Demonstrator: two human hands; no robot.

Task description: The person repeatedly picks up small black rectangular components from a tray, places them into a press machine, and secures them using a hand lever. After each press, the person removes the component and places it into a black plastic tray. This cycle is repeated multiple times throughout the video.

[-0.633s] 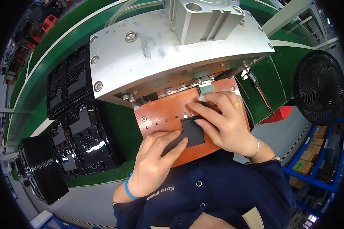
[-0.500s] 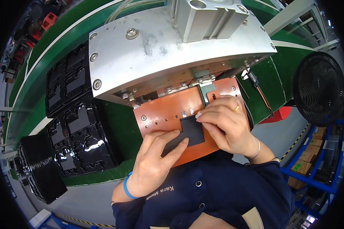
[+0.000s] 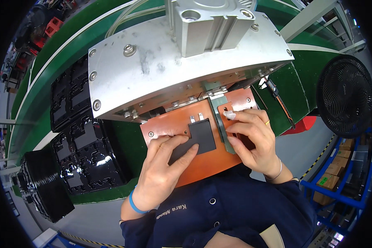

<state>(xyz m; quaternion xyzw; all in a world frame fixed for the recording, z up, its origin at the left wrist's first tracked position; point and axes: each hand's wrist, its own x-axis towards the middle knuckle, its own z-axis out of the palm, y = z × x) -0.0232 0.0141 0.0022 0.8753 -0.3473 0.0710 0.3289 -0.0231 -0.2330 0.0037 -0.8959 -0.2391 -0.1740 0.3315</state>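
A flat black L-shaped pouch cell [image 3: 201, 138] with two silver tabs lies on the orange plate [image 3: 194, 173]. My left hand [image 3: 161, 165] holds it, thumb on its face and fingers along its notched upper left side. The left part of the cell is hidden under that hand. My right hand [image 3: 254, 138] is apart from the cell, fingers spread, over the green strip [image 3: 221, 128] and the raised orange block [image 3: 224, 108]. A whitish translucent cover, seemingly a finger cot [image 3: 230, 115], shows on its index fingertip.
A silver metal press [image 3: 165, 62] overhangs the plate's far edge. Black moulded trays [image 3: 89, 153] lie on the green bench at left, with a stack of black trays [image 3: 41, 186] nearer. Calipers [image 3: 279, 99] lie at right, before a black fan [image 3: 344, 95].
My right hand has left the cell's upper right corner and moved right, its fingers spreading. My left hand stays on the cell. The view has shifted slightly.
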